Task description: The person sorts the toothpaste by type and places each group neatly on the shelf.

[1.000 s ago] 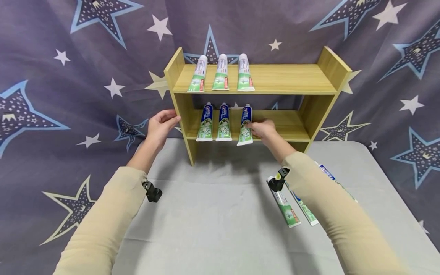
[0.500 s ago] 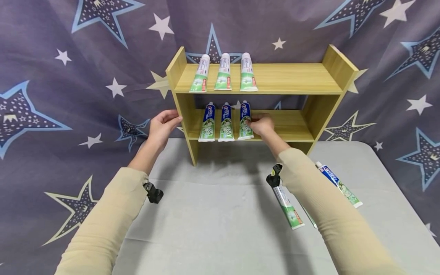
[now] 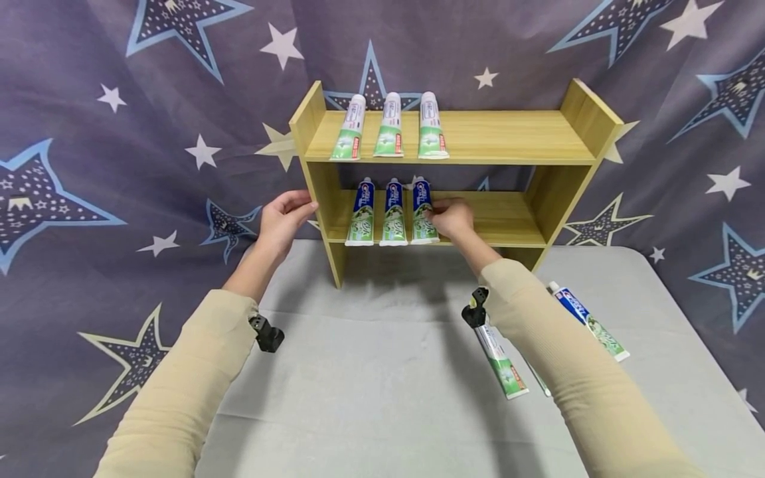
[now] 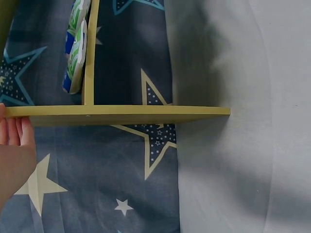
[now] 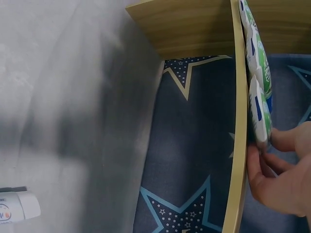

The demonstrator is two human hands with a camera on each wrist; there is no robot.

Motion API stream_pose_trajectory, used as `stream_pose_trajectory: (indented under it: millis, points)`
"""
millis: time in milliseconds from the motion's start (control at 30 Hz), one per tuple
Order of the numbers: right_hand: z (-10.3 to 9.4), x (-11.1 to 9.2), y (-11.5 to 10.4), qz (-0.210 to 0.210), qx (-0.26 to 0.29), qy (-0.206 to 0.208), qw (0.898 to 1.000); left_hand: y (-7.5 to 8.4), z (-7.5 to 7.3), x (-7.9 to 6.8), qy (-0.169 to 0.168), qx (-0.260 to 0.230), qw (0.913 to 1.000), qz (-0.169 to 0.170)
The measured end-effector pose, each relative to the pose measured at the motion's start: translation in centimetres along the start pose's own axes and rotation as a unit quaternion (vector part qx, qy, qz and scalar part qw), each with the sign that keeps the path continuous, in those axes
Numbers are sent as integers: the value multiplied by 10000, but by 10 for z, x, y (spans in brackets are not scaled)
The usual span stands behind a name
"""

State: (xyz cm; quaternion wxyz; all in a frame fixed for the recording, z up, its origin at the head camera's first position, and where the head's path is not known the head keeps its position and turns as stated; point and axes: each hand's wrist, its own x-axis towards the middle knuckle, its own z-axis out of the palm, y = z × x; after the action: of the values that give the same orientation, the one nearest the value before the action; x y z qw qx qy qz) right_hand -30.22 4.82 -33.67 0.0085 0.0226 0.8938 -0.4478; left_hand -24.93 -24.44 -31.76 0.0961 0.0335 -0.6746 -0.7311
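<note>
My right hand [image 3: 455, 218] pinches the lower part of a blue and green toothpaste tube [image 3: 422, 209], which lies on the lower board of a wooden shelf [image 3: 490, 206]. In the right wrist view the thumb and fingers hold this tube [image 5: 260, 116] at its side. Two like tubes lie to its left, the nearer one a toothpaste tube [image 3: 394, 212] and the far one a toothpaste tube [image 3: 361, 212]. My left hand [image 3: 281, 216] holds the shelf's left side panel [image 4: 131, 112] at its front edge, fingertips against the outer face.
Three white and green toothpaste tubes [image 3: 391, 126] lie on the upper board. On the grey tabletop [image 3: 370, 378], right of the shelf, are a white and green tube [image 3: 504, 365], a blue and green tube [image 3: 588, 320] and another mostly hidden by the right sleeve. A star-patterned cloth [image 3: 149, 133] hangs behind.
The right hand has set the third blue and green tube back onto the lower board and shifted it slightly left, nearer its neighbour. The left hand keeps its place on the shelf side.
</note>
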Motion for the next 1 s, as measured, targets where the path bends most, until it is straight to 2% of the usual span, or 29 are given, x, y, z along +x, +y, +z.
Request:
stream_pose_trajectory:
  millis: [300, 533, 733, 1000]
  points:
    - [-8, -9, -1, 37, -27, 5, 10000, 1, 2, -1, 18, 174, 9998, -19]
    - [-24, -27, 8, 25, -221, -198, 9996, 1, 1, -3, 15, -33, 10000, -18]
    - [-42, -46, 29, -175, -123, -223, 9995, 2, 2, -3, 81, -142, 9999, -33]
    - [-60, -76, 66, -333, 171, 200, 9991, 2, 3, -4, 107, 100, 9998, -105]
